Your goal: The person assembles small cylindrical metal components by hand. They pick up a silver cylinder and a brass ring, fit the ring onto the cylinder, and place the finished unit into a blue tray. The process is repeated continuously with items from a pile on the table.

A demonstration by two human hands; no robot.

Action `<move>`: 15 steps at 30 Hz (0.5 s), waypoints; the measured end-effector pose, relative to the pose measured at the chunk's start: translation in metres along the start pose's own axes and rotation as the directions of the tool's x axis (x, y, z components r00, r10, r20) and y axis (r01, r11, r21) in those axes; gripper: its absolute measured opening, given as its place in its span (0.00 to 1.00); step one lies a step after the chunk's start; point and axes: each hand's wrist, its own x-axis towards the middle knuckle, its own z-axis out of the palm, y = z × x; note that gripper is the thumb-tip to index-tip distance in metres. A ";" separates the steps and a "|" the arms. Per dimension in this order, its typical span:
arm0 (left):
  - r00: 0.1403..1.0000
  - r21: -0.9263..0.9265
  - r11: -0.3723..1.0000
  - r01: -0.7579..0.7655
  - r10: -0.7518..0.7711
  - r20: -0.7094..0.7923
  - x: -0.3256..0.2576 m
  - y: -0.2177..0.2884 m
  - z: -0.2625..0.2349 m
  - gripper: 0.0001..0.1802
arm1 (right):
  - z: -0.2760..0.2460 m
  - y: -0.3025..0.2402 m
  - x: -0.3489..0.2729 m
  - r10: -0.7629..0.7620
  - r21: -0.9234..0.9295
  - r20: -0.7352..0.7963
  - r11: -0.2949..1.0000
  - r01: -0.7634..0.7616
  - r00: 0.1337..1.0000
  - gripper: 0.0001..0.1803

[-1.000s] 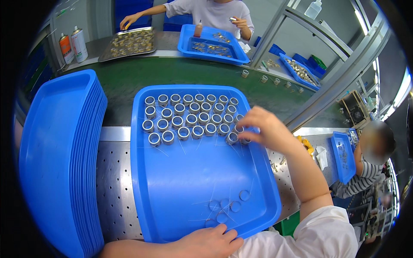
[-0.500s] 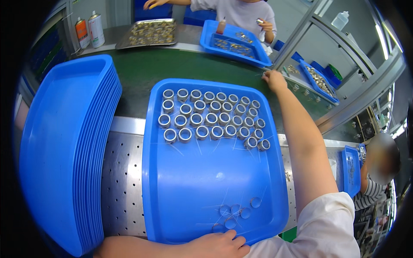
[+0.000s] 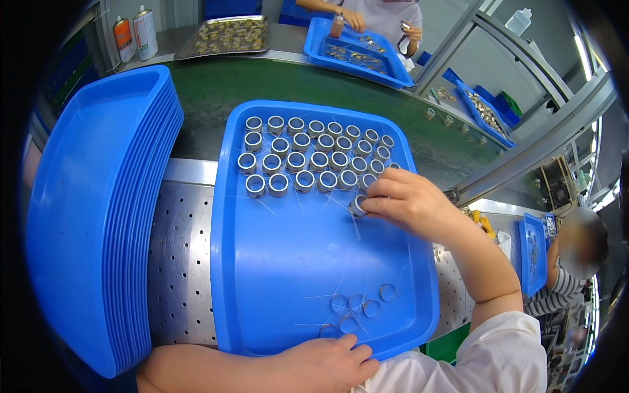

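Green belt (image 3: 209, 85) runs across beyond both hands, with a perforated metal bench (image 3: 180, 262) on the near side of it. On bench and belt edge sits a blue tray (image 3: 308, 262), between the two hands and under them.

The right hand (image 3: 413, 206) is over the tray's right side, thumb and forefinger pinched close on one metal ring (image 3: 357, 207), the other fingers curled beside them. That ring is at the fingertips, tilted a little, a thin wire hanging toward the near side. Left of this hand and beyond it, more rings (image 3: 296, 161) stand upright in rough rows, fine wires sticking out among them; the nearest ones almost meet the fingers.

The left hand (image 3: 327, 363) lies palm down over the tray's near rim, fingers loosely bent and slightly apart; its palm is hidden, so I cannot tell whether it grips the rim. Just beyond its fingertips, thin hoops (image 3: 348, 324) lie in a loose cluster with wires.

Left of both hands is a stack of blue trays (image 3: 92, 216). Farther out past the right hand, a few small rings (image 3: 448, 120) stand on the belt. Across the belt from the hands, a co-worker (image 3: 386, 13) reaches into another blue tray (image 3: 316, 47).
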 end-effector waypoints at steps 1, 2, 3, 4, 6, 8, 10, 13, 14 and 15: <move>1.000 0.005 1.000 -0.004 0.004 0.008 0.001 0.000 -0.001 0.10 | 0.004 -0.001 -0.001 0.005 -0.018 0.009 1.000 -0.005 1.000 0.11; 1.000 0.010 1.000 -0.006 0.006 0.015 0.001 0.000 -0.002 0.10 | 0.007 -0.002 -0.002 0.009 -0.035 0.018 0.999 -0.009 1.000 0.11; 1.000 0.014 1.000 -0.007 0.007 0.021 0.001 0.000 -0.003 0.10 | 0.009 -0.001 -0.002 0.020 -0.076 0.026 0.997 -0.018 0.999 0.11; 1.000 0.016 1.000 -0.012 0.012 0.022 0.000 0.000 -0.004 0.10 | 0.011 0.001 -0.003 0.032 -0.116 0.033 0.993 -0.028 0.999 0.11; 1.000 0.017 1.000 -0.021 0.020 0.020 0.000 0.001 -0.005 0.11 | 0.012 0.002 -0.003 0.056 -0.148 0.034 0.988 -0.050 0.998 0.11; 1.000 0.015 1.000 -0.005 0.005 0.029 -0.001 0.000 -0.003 0.11 | 0.012 0.003 -0.003 0.081 -0.129 0.021 0.989 -0.078 0.996 0.10; 0.999 -0.005 1.000 0.021 -0.021 0.039 -0.001 0.000 -0.001 0.11 | 0.004 0.006 -0.002 0.093 -0.002 -0.048 0.996 -0.093 0.994 0.10; 0.996 -0.039 0.997 0.074 -0.071 0.060 0.000 0.001 -0.002 0.10 | -0.008 0.028 -0.004 0.315 0.187 -0.231 0.943 -0.276 0.920 0.08; 0.994 -0.038 0.995 0.091 -0.088 0.064 -0.001 0.003 -0.004 0.10 | -0.011 0.041 -0.002 0.440 0.235 -0.293 0.894 -0.382 0.849 0.07; 0.994 -0.035 0.996 0.086 -0.083 0.070 0.000 0.003 -0.007 0.10 | -0.014 0.060 -0.004 0.536 0.225 -0.369 0.844 -0.486 0.759 0.06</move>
